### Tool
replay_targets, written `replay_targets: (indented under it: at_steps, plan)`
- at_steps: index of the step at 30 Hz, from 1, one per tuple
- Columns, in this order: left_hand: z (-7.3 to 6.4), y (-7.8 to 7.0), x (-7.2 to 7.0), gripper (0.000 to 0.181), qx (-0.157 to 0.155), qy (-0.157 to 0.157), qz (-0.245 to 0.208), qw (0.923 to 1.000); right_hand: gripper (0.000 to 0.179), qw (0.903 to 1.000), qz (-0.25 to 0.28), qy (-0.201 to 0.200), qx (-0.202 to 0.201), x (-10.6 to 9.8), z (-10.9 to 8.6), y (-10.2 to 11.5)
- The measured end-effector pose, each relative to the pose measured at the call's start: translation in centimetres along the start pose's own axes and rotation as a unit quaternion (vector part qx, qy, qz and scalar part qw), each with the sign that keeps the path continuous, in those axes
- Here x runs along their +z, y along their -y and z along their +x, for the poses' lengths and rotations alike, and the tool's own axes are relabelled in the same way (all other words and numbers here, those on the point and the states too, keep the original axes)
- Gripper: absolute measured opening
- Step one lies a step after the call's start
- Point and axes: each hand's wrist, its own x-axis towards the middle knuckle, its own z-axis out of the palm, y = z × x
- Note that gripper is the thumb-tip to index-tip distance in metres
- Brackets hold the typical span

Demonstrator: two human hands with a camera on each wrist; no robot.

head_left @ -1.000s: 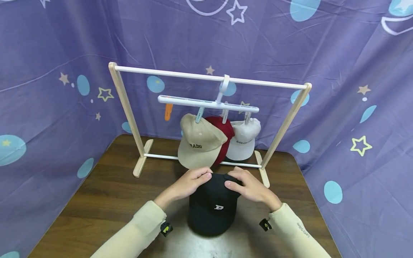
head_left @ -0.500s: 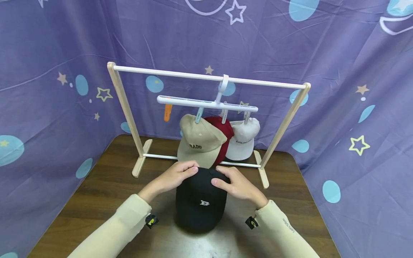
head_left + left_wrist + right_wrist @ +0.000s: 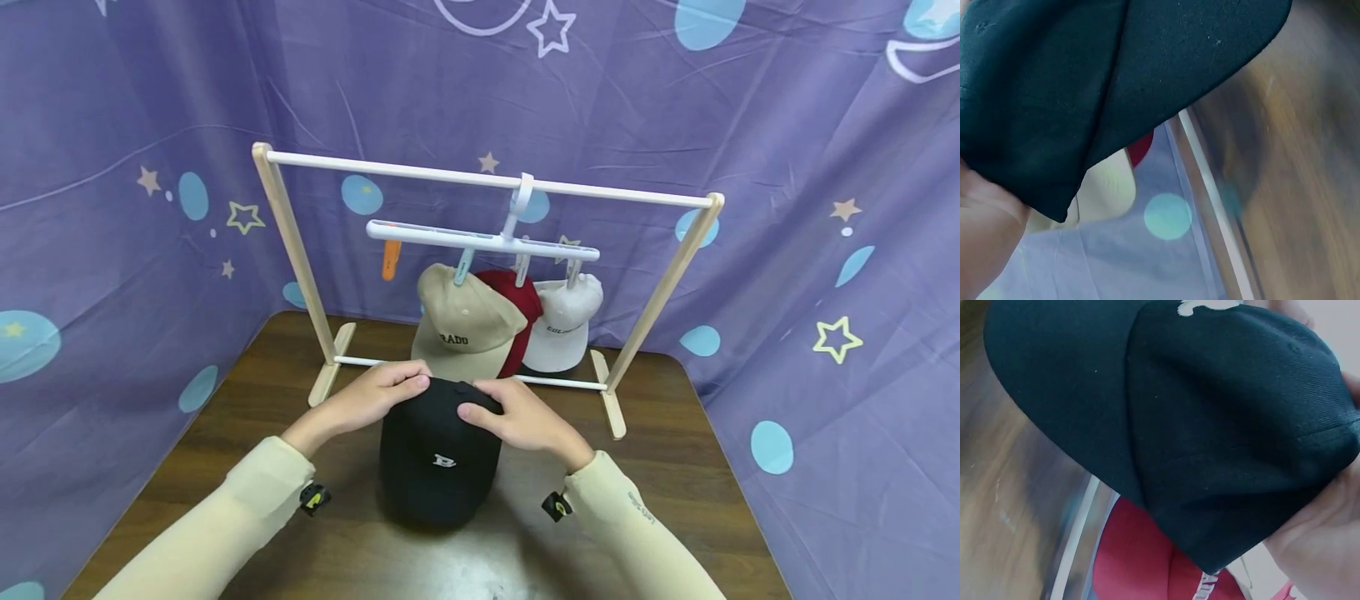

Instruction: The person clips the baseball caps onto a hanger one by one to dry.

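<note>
A black baseball cap (image 3: 441, 433) with a small white emblem is held upright over the table, brim down and front toward me. My left hand (image 3: 373, 397) grips the upper left of its crown, thumb on the near side. On the upper right, my right hand (image 3: 525, 418) grips it the same way. In the left wrist view the cap (image 3: 1041, 94) covers the left fingers. Behind it, a beige cap (image 3: 467, 317), a red cap (image 3: 531, 304) and a white cap (image 3: 566, 321) hang by clips from a white hanger (image 3: 442, 237). An orange clip (image 3: 391, 260) at its left end holds nothing.
The hanger hooks over the top rail (image 3: 420, 173) of a wooden-legged rack. A lower bar (image 3: 566, 382) runs between its feet, just beyond the black cap. The brown tabletop (image 3: 637, 467) meets a purple patterned curtain (image 3: 787, 208) at the back and sides.
Both hands have carried the black cap to the left and slightly toward the rack, keeping their grip. It now overlaps the beige cap's lower edge. The hanging caps stay where they were.
</note>
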Motion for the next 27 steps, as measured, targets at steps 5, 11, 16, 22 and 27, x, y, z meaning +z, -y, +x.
replay_targets:
  at_steps: [5, 11, 16, 22, 27]
  plan:
    - [-0.5, -0.1, -1.6, 0.021, -0.002, 0.0, 0.009, 1.0, 0.02, 1.0, -0.005, 0.005, -0.001, 0.1, 1.4, 0.8]
    - [-0.7, -0.4, -3.4, 0.021, -0.005, -0.008, 0.023, 0.9997, 0.022, 0.9998, -0.014, -0.001, 0.011, 0.0, 3.0, 1.7]
    - [-0.9, -0.5, -4.8, 0.021, -0.003, -0.015, 0.015, 0.9998, 0.022, 0.9995, -0.019, -0.013, 0.024, 0.1, 4.5, 2.6]
    - [-0.7, -0.9, -6.4, 0.019, -0.001, -0.031, 0.055, 0.998, 0.024, 0.9987, -0.026, -0.023, 0.038, 0.2, 5.8, 3.3]
    - [-0.8, -1.2, -7.7, 0.015, -0.028, -0.049, 0.084, 0.9949, 0.024, 0.9983, -0.029, -0.029, 0.042, 0.0, 6.8, 3.9]
